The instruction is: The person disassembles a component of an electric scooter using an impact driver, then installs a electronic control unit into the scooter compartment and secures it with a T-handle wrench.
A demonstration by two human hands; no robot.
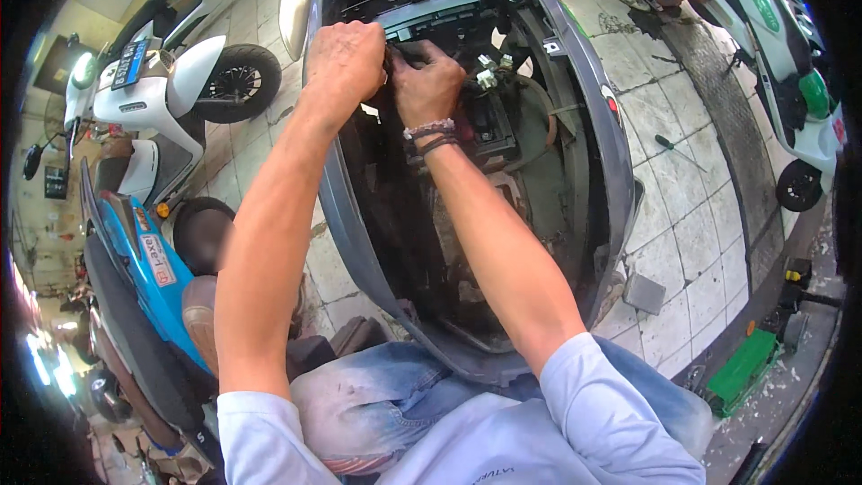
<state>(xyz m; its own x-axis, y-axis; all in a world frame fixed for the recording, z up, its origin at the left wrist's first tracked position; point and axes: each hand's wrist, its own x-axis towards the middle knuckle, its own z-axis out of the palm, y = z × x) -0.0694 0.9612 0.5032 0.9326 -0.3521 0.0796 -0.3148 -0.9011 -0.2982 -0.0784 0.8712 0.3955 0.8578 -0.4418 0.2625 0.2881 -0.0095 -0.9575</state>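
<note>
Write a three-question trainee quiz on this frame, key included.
1. True or false: the thin, dark-handled screwdriver lies on the white square floor tiles, right of the dark grey scooter body.

2. Which wrist wears the pale beaded bracelet and thin dark bands?
A. Left
B. Right
C. Both

3. Short answer: where are the bare left hand and bare right hand?

Key:
1. True.
2. B.
3. Side by side over the open scooter body, toward its far end; what they hold cannot be made out.
</note>
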